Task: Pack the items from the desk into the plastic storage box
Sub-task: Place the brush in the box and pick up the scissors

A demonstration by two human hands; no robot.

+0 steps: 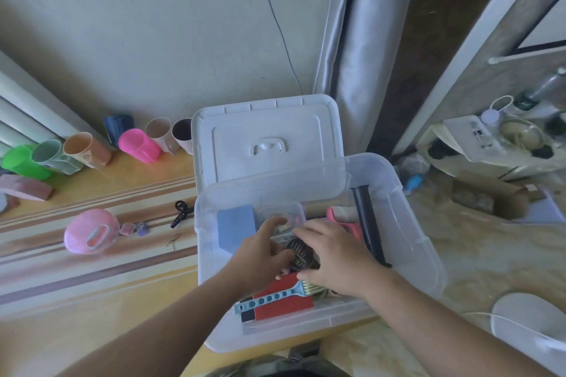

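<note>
The clear plastic storage box (407, 217) stands at the desk's right end, its white lid (266, 135) propped behind it. Inside lie a blue block (235, 228), a red box (284, 300), a light blue comb (269, 297), a pink item (349, 226) and a black tube (367, 223). Both hands are inside the box. My left hand (260, 254) and my right hand (333, 257) together grip a dark round ribbed object (301, 254) above the red box.
On the wooden desk (92, 300) lie a pink round case (92, 231), small trinkets (136, 228), a black hair clip (180, 213) and a hairpin (173, 240). Several coloured cups (137, 145) lie along the wall. A cardboard box (496, 202) sits on the floor at right.
</note>
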